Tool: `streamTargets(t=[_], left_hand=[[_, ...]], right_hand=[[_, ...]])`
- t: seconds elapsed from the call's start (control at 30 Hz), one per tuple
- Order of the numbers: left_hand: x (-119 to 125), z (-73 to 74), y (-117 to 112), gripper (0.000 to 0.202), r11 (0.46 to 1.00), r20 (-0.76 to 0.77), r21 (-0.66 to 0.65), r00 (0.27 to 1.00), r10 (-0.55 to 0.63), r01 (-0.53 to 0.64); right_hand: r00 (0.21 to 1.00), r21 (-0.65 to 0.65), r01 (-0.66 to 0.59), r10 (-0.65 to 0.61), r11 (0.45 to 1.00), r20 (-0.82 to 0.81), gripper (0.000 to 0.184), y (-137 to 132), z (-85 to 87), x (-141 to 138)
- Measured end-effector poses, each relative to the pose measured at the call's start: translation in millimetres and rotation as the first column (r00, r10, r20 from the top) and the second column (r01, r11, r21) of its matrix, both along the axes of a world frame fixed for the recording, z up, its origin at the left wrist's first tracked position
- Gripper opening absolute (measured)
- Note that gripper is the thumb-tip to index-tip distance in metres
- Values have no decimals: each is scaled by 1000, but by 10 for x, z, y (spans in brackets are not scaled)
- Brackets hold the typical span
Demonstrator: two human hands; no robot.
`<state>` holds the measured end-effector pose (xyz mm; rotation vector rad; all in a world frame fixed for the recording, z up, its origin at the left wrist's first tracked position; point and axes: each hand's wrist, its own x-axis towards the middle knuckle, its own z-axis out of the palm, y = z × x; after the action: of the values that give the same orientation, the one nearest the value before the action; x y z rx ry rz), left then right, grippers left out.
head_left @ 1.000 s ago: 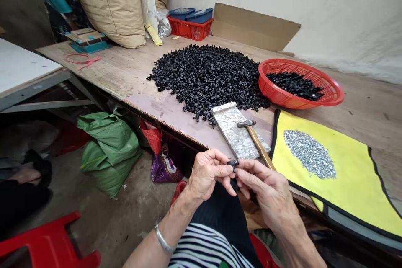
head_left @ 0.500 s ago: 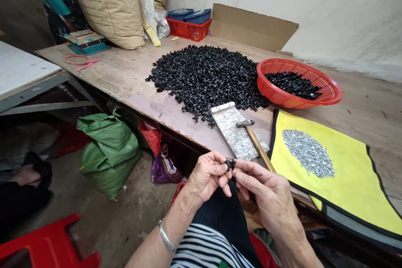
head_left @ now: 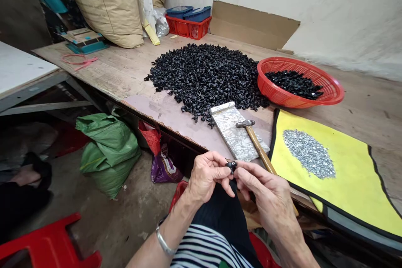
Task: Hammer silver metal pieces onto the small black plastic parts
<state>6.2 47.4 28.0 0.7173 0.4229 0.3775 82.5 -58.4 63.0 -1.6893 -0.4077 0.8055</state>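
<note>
Between my two hands, just off the table's front edge, is a small black plastic part (head_left: 232, 166) with a light spot on it. My left hand (head_left: 207, 176) pinches it between thumb and fingers. From the other side my right hand (head_left: 265, 188) closes its thumb and fingertips on the same part. Beyond my hands a hammer (head_left: 256, 140) lies across a worn metal plate (head_left: 228, 123), its handle running behind my right hand. A large heap of similar black parts (head_left: 207, 75) covers the table behind the plate.
At the right, a red plastic basket (head_left: 329, 96) holds more black parts. Small silvery metal pieces (head_left: 309, 153) lie on a yellow cloth (head_left: 351, 184). Paper sacks (head_left: 106, 4) and a red crate (head_left: 188, 28) stand at the back. A green sack (head_left: 108, 155) and red stool (head_left: 47, 240) are lower left.
The black part has turned slightly between my fingers, and its light spot now shows. Both hands stay in nearly the same place.
</note>
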Motion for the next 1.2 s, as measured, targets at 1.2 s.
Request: streamTargets(t=[1.2], left_hand=[[-514,-326,166,12,941,-450,339,880,152,11]], right_hand=[[836,-216,79,53,973,546,13,93,145,1155]])
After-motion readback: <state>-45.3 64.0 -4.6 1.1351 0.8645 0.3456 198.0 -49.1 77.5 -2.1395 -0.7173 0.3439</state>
